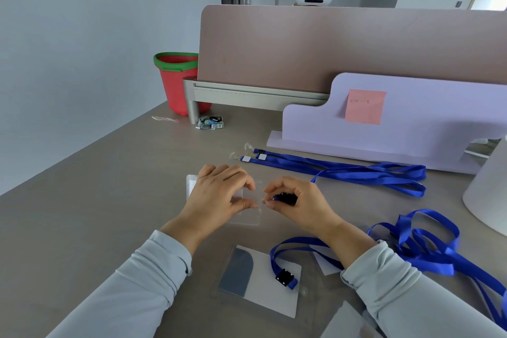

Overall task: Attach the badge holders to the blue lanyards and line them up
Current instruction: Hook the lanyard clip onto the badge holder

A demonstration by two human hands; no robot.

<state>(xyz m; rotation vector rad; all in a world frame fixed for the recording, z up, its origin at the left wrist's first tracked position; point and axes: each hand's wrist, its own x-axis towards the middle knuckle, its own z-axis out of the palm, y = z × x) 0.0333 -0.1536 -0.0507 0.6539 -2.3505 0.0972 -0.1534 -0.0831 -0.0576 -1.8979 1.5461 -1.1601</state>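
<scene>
On the grey desk (109,200), two blue ribbon lanyards (343,170) are laid parallel at the back, no holders seen on them. More are tangled at right. A clear plastic badge holder (247,218) at centre is pinched by the left hand (216,195). A black lanyard clip (285,198) is gripped in the right hand (299,200), just beside the holder's edge. Judged not yet joined. Pink sticky note (365,106): handwriting unreadable.

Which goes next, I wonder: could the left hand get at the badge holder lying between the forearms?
Probably yes: the badge holder lies uncovered on its left side, near the left hand, which must first release the clear holder it pinches.
</scene>
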